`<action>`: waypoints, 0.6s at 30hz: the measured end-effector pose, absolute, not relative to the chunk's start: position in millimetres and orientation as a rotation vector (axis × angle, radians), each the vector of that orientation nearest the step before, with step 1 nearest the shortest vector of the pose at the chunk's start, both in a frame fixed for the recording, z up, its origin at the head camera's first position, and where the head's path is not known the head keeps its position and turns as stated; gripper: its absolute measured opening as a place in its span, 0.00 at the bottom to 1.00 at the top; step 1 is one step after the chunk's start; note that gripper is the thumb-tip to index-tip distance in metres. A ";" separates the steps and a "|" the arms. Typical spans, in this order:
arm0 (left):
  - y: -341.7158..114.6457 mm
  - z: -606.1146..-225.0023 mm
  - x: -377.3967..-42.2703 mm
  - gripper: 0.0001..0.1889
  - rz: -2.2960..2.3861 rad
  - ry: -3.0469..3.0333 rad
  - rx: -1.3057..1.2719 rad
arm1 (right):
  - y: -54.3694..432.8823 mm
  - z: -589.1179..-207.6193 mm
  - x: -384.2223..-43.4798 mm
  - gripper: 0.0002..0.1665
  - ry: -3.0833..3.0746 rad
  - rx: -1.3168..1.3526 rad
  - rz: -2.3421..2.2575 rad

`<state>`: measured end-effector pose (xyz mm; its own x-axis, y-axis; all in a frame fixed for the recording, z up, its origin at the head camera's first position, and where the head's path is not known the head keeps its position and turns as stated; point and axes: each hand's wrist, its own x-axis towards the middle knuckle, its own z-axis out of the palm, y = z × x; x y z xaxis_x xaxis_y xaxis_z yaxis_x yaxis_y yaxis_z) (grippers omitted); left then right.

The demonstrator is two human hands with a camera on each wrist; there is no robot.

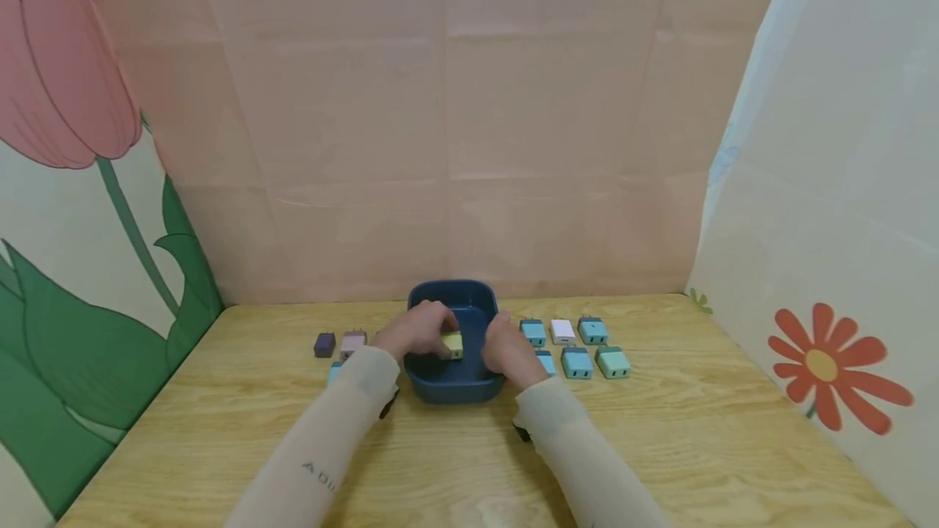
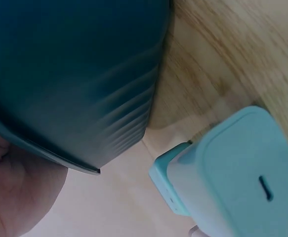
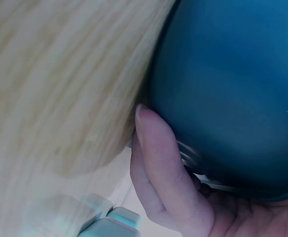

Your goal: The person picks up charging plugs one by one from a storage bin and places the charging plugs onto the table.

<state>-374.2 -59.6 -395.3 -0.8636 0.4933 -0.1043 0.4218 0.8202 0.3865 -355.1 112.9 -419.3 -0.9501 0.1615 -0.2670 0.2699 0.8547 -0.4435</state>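
Note:
A dark blue plastic basin stands in the middle of the wooden table. My left hand reaches over its left rim and pinches a yellow-green charger plug inside it. At the right side, my right hand grips the basin's rim and wall. The right wrist view shows the fingers of that hand against the outer wall of the basin. In the left wrist view the basin's ribbed outer wall covers most of the left hand, including its fingertips.
Right of the basin sit several charger plugs, among them a white one, a blue one and a green one. To its left are a dark purple plug and a pinkish one. A pink-covered wall rises behind the table.

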 end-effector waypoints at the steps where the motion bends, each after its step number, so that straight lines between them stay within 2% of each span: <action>1: -59.8 -395.9 -374.2 0.24 0.532 2.804 0.713 | 112.7 -418.9 -354.5 0.42 2.808 0.335 -0.723; 18: -63.9 -393.5 -360.4 0.25 0.725 2.809 0.758 | 114.5 -424.9 -359.0 0.44 2.842 0.293 -0.710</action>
<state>-360.4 -63.9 -393.5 -0.8627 0.5056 -0.0118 0.4368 0.7567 0.4864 -359.0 114.5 -424.9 -0.9609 0.1428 -0.2371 0.2376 0.8652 -0.4417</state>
